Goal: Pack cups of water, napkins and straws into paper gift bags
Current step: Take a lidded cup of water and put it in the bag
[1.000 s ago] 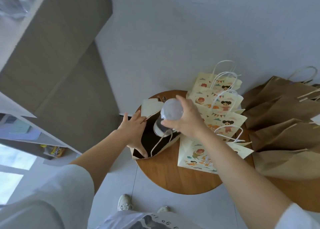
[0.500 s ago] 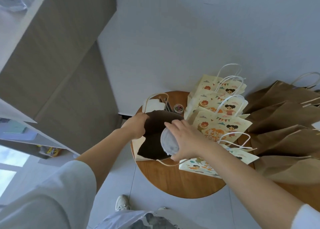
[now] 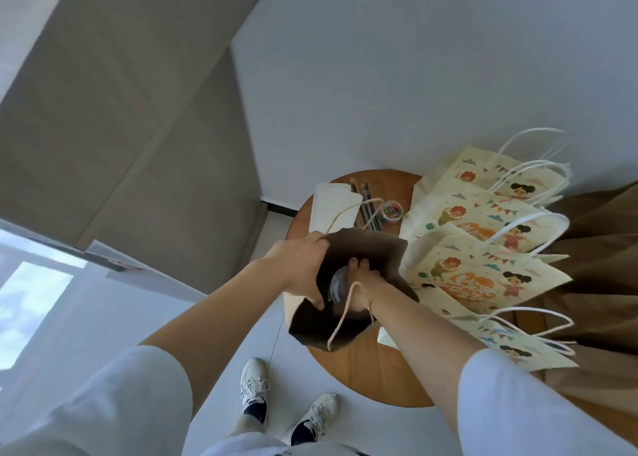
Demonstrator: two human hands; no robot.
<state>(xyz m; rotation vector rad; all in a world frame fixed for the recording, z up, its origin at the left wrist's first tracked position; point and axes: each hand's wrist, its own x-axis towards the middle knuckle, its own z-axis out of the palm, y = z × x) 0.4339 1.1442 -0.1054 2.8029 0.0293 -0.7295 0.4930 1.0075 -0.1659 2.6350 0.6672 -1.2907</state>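
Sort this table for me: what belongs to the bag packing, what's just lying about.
Job: open bag, held by left hand; lidded cup, gripped inside it by right hand; printed gift bags; pale napkin stack; likely wrapped straws.
Lying about: tub of coloured paper clips; brown paper pile at right.

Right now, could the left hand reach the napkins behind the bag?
Probably, once freed: left hand grips the bag rim; napkins lie just beyond, only the handle cord crossing them.
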